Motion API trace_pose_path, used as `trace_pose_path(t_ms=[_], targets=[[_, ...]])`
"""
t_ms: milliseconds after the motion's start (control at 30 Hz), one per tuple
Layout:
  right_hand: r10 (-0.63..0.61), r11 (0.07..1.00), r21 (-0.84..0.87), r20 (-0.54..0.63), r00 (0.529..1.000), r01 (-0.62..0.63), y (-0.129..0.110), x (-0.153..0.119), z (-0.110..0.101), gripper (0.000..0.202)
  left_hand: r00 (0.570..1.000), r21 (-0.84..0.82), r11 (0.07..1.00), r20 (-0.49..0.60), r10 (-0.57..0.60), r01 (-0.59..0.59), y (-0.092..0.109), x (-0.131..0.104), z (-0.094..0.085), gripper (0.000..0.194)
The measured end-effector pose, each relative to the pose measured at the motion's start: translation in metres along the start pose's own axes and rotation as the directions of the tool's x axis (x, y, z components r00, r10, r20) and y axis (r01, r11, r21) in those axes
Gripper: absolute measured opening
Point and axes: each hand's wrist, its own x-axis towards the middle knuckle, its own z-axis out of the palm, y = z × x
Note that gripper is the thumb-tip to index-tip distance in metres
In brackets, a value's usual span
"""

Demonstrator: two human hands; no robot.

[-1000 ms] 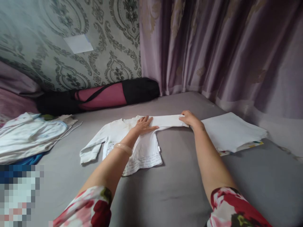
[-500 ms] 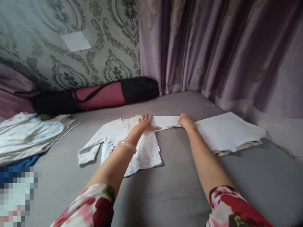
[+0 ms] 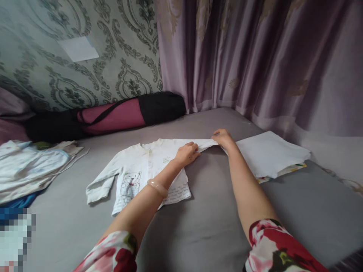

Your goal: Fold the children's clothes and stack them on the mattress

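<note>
A small white long-sleeved shirt (image 3: 147,170) lies spread flat, front up, on the grey bed (image 3: 204,226), a little bear print on its chest and lines of writing near its hem. Its one sleeve stretches out toward the pile on the right, and both hands are on that sleeve: the left hand (image 3: 187,154) has its fingers curled down over the cloth by the shoulder seam, pinching it, while the right hand (image 3: 222,136) grips the cuff end, fingers closed on the fabric. A pale bangle (image 3: 157,187) sits on the left wrist, and both arms come out of red-flowered sleeves. Just beside the right hand rests a stack of folded white cloths (image 3: 269,153), a coloured edge showing underneath. Well apart on the left lies a loose heap of pale clothes (image 3: 31,168). At the head of the bed a long black and maroon bag (image 3: 113,117) lies against the damask-patterned wallpaper (image 3: 85,45), and mauve curtains (image 3: 255,56) hang along the right side.
</note>
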Motion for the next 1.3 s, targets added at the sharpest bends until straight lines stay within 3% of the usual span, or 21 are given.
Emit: trace_pose_path(t_ms=[100, 233, 367, 567, 733, 867, 1000, 1133, 1300], targets=[[-0.011, 0.997, -0.071, -0.106, 0.994, 0.003, 0.000, 0.000, 0.002, 0.024, 0.998, 0.027, 0.998, 0.005, -0.056, 0.056, 0.004, 0.001, 0.002, 0.015], [-0.078, 0.993, -0.099, -0.113, 0.991, 0.067, -0.002, -0.003, -0.001, 0.021, 0.998, 0.038, 0.998, 0.016, -0.058, 0.057, 0.007, 0.001, -0.001, 0.012], [-0.138, 0.961, -0.256, -0.093, 0.986, 0.110, -0.008, -0.012, -0.003, 0.021, 0.999, 0.088, 0.996, -0.023, -0.025, 0.027, 0.012, -0.002, 0.001, 0.013], [-0.191, 0.844, -0.512, -0.009, 0.982, 0.159, -0.012, -0.026, 0.009, 0.028, 1.000, 0.173, 0.985, -0.010, -0.007, 0.008, 0.024, -0.007, 0.019, 0.024], [-0.230, 0.777, -0.608, -0.032, 0.973, 0.164, -0.009, -0.025, 0.018, 0.030, 0.998, 0.195, 0.980, -0.063, -0.017, 0.029, 0.026, -0.008, 0.034, 0.030], [-0.320, 0.718, -0.640, 0.043, 0.946, 0.272, -0.015, -0.023, 0.027, 0.027, 0.995, 0.222, 0.975, -0.093, 0.019, 0.002, 0.024, -0.010, 0.037, 0.030], [-0.306, 0.701, -0.639, 0.129, 0.943, 0.315, -0.019, -0.023, 0.036, 0.025, 0.996, 0.239, 0.971, -0.074, 0.048, -0.029, 0.025, -0.010, 0.035, 0.029], [-0.319, 0.703, -0.642, 0.101, 0.942, 0.306, -0.017, -0.025, 0.040, 0.022, 0.997, 0.225, 0.974, -0.057, 0.047, -0.033, 0.028, -0.011, 0.032, 0.027], [-0.445, 0.651, -0.687, -0.001, 0.895, 0.323, -0.015, -0.030, 0.044, 0.023, 0.997, 0.176, 0.983, -0.058, 0.059, -0.048, 0.028, -0.011, 0.029, 0.027]])
